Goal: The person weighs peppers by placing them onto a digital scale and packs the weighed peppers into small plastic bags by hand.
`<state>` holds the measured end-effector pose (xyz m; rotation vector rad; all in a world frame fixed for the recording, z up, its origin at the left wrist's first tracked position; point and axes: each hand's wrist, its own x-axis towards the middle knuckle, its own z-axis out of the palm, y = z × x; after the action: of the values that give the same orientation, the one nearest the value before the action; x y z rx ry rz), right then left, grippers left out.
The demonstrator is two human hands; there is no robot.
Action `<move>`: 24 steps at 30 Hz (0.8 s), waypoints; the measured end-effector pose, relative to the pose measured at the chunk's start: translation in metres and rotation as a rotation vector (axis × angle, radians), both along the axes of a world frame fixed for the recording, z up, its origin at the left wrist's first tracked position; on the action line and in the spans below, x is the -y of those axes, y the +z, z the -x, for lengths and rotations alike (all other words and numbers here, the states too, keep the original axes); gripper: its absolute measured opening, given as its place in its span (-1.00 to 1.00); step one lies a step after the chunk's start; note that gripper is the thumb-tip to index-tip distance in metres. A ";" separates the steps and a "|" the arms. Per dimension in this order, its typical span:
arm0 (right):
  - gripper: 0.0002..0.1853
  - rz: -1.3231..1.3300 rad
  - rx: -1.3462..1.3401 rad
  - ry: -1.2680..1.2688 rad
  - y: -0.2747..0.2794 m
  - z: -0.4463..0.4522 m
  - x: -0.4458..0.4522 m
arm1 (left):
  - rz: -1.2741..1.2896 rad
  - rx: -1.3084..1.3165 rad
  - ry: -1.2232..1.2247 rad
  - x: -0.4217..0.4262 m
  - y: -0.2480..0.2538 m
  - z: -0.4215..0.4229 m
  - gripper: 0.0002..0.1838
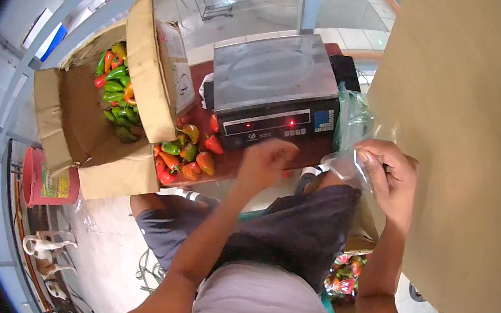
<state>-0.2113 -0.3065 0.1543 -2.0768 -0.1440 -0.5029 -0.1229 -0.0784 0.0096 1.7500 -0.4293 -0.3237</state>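
My right hand pinches the edge of a clear plastic bag to the right of the scale. My left hand is closed and somewhat blurred in front of the scale; whether anything is between its fingers is too small to tell. The digital scale has a bare metal plate and red lights on its front. More clear bags lie at its right side. Red, green and orange peppers sit in a pile on the dark red table, left of my left hand.
An open cardboard box with peppers inside stands at the left. A red bucket and a dog are at the lower left. Bagged peppers lie in a box low on the right, beside a large brown board.
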 end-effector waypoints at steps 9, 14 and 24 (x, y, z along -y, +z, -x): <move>-0.90 0.096 -0.030 0.245 0.027 -0.009 -0.059 | 0.245 0.103 -0.179 -0.046 0.112 0.042 -0.76; -0.91 0.110 -0.080 0.245 0.027 0.002 -0.070 | 0.380 -0.055 -0.165 -0.064 0.111 0.062 -0.82; -0.89 0.136 -0.075 0.288 0.031 0.001 -0.083 | 0.115 -0.003 -0.183 -0.078 0.103 0.077 -0.89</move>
<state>-0.2127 -0.2234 0.1850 -2.1573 -0.4358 -0.2446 -0.2003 -0.0004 0.1130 1.6011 -0.5962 -0.4236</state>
